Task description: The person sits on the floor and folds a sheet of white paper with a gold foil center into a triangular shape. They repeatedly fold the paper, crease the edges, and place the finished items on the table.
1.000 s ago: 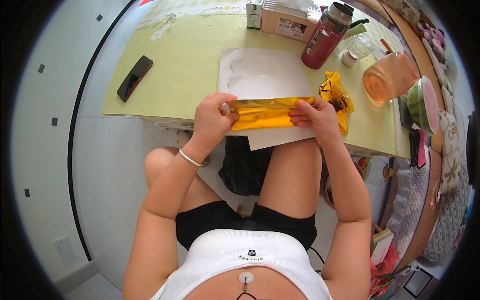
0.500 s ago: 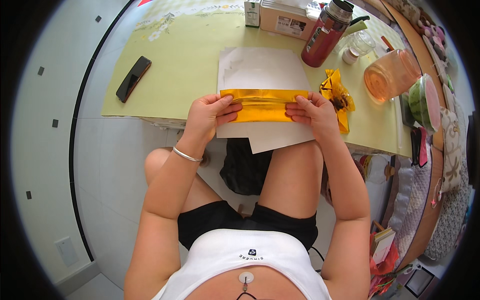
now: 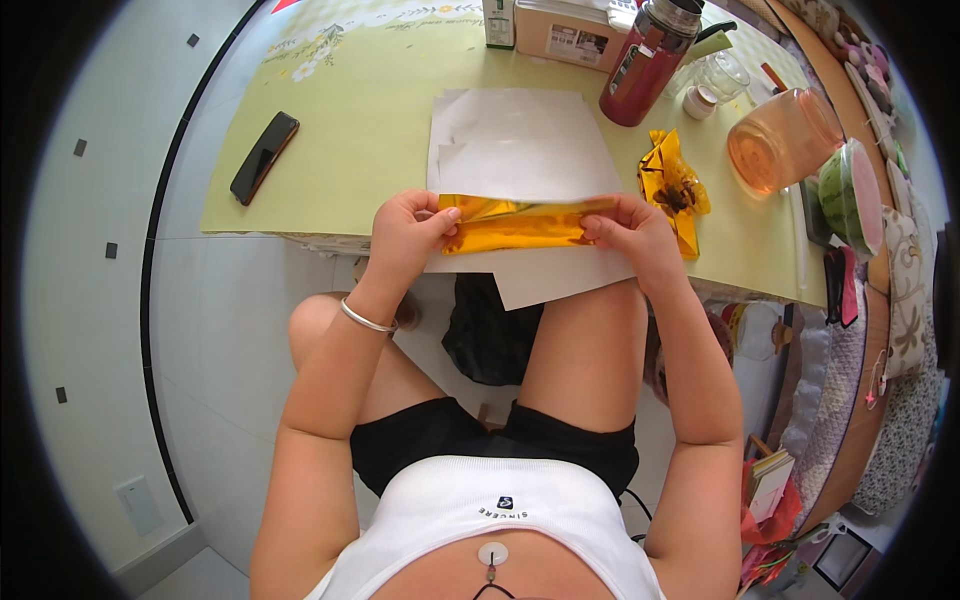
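A shiny gold foil sheet [image 3: 515, 228], folded into a long strip, stretches between both hands above white paper sheets [image 3: 520, 130]. My left hand [image 3: 412, 228] pinches its left end between thumb and fingers. At the opposite end my right hand [image 3: 632, 230] grips it the same way, the fingers partly hidden behind the foil. A lengthwise crease runs across the strip. Just right of my right hand lies a crumpled gold foil piece [image 3: 672, 190] with a dark patch in its middle.
A phone [image 3: 265, 158] lies on the table's left side. At the back stand a cardboard box [image 3: 568, 42] and a dark red thermos [image 3: 648, 70]. Glass jars [image 3: 722, 75], a pinkish clear container [image 3: 775, 150] and a cut watermelon [image 3: 850, 195] line the right side.
Both hands have drawn slightly nearer to me with the foil. The fingers that lay across its front have moved behind it, leaving the thumbs on the near side.
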Action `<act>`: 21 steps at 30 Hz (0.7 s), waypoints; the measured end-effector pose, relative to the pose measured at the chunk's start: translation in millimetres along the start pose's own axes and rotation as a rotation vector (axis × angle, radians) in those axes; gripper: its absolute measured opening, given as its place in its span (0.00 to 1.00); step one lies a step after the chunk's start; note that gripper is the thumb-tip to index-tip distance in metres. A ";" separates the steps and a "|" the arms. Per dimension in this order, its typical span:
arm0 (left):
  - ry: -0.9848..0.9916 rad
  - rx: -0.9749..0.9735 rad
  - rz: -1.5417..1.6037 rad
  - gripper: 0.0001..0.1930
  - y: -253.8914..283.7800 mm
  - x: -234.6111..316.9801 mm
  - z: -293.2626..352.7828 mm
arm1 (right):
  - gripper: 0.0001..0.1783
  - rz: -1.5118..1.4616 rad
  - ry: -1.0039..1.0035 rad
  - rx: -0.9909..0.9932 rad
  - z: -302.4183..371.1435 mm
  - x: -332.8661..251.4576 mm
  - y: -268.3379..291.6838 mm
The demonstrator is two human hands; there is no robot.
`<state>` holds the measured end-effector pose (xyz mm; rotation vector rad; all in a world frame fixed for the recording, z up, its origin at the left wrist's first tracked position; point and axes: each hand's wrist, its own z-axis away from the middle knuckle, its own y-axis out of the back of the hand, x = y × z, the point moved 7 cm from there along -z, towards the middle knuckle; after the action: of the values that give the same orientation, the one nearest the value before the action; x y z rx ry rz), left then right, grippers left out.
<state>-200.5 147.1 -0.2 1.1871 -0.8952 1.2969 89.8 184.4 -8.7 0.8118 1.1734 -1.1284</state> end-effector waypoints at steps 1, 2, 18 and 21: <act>-0.010 -0.010 0.027 0.05 -1.0 -0.2 0.3 | 0.09 -0.008 0.030 -0.017 0.7 0.6 -0.5; -0.020 -0.020 0.053 0.04 -1.7 -0.4 0.6 | 0.09 0.027 0.024 -0.003 1.4 2.2 0.9; -0.283 -0.023 -0.359 0.07 -1.4 7.0 21.3 | 0.10 0.195 0.027 0.066 10.2 -4.7 -6.9; -0.297 -0.044 -0.358 0.08 -4.8 8.4 24.7 | 0.10 0.193 0.039 0.075 11.8 -5.2 -8.3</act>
<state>-191.5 125.6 12.4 1.4528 -0.8666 0.8227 85.1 172.4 -0.3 0.9870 1.0653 -1.0051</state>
